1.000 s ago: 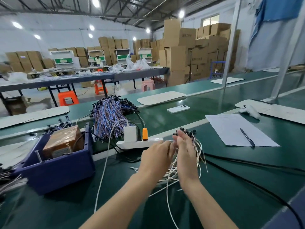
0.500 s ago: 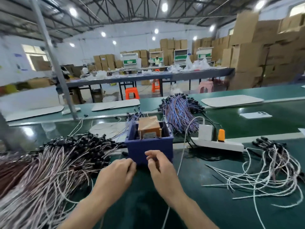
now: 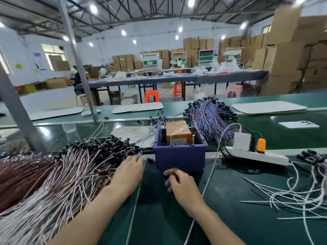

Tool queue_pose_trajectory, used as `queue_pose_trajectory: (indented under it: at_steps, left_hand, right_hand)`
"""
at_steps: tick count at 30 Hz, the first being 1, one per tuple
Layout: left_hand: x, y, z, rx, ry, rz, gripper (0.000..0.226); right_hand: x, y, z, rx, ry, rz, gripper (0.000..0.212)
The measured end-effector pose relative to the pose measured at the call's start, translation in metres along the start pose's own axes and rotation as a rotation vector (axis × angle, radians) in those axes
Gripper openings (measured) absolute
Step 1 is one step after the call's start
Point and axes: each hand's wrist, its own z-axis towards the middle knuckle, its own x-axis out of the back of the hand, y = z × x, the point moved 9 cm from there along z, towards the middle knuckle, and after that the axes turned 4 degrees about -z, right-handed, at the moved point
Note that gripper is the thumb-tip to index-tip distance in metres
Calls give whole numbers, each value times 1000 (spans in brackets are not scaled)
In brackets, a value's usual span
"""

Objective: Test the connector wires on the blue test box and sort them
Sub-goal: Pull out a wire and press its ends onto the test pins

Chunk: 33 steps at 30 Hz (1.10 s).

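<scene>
Pinkish heaped wires (image 3: 70, 170) meet the left hand (image 3: 128, 174), grip indeterminate, right hand (image 3: 182, 186) loosely curled, empty, before the blue test box (image 3: 179, 156): pick-up step judged, next isolating one connector for plugging.

Blue test box (image 3: 179, 160) upright at centre, big connector wire heap (image 3: 53, 177) left, loose white wires (image 3: 300, 197) right
</scene>
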Motion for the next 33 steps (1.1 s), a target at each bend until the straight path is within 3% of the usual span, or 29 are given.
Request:
queue_pose_trajectory:
  at_steps: [2,4,8,12,15,19,21,26,30,33]
  left_hand:
    - [-6,5,19,20,2,-11,65]
    - [-13,7,32,39,-29,61,70]
    - [-28,0,45,106,-149,204,43]
    - [-28,-4,47,145,-123,208,31]
    - [0,-18,43,304,121,-9,24]
    - [49,-50,33,540,455,-578,27]
    - [72,-56,27,556,555,-756,25]
    - [146,-13,10,234,737,-958,21]
    - [172,58,-12,-63,670,-950,12]
    - [162,104,-27,-230,616,-850,9]
  right_hand:
    - [3,1,2,0,21,22,31]
    - [3,3,3,-4,22,40,32]
    - [4,6,4,-32,11,89,32]
    - [6,7,4,-56,8,157,33]
    - [7,8,3,-58,5,185,32]
    - [8,2,2,-30,-13,202,32]
    - [8,-6,-2,10,-37,196,31]
    - [32,-65,-9,226,43,395,20]
    - [80,-115,-4,316,130,814,38]
    - [114,-121,-7,302,134,1141,37]
